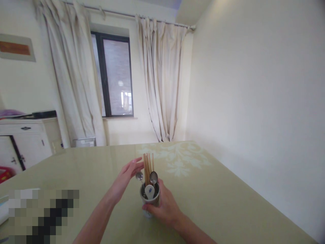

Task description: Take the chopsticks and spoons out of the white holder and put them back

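Currently, just left and above the rim of the utensil holder, the left hand is open, fingers extended beside the chopsticks; contact is unclear. The holder stands upright on the table. From its left to its right rise a shiny spoon, the chopsticks, a white spoon and a darker spoon, all already inside. Right of it, the right hand grasps its side, so handling seems unfinished.

shiny metal spoons, wooden-looking chopsticks, a smooth ceramic-looking spoon; a softly glossy tabletop, matt cloth curtains.
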The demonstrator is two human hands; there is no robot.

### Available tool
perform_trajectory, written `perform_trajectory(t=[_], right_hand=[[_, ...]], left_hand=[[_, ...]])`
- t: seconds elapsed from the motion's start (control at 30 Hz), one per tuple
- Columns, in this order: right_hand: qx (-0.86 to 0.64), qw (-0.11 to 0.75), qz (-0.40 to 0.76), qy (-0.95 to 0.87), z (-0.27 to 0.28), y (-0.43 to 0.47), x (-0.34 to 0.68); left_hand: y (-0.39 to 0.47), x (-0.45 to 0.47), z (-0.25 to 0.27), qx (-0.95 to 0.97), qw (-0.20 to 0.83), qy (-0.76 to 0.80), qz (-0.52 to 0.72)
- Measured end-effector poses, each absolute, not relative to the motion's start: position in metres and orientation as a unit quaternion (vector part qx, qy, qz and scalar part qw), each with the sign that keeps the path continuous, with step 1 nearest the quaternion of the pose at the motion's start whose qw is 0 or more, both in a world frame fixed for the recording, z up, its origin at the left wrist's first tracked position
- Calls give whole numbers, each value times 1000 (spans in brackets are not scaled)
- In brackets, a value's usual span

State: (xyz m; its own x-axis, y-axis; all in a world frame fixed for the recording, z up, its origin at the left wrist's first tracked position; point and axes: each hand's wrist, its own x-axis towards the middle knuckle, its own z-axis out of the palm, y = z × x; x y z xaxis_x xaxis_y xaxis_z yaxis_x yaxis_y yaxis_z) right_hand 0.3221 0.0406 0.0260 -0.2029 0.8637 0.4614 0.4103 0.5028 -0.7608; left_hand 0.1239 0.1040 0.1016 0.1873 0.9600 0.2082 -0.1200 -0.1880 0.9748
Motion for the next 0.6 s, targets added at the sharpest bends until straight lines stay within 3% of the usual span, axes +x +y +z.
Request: perform_trajectory(t=[0.27, 0.6], right_hand=[[-387, 449, 305, -745, 32, 29, 315], [-381, 452, 318, -741, 32, 30, 315]], left_hand=[[110, 131, 142, 655, 564, 341, 369], [107, 142, 151, 684, 551, 362, 313]])
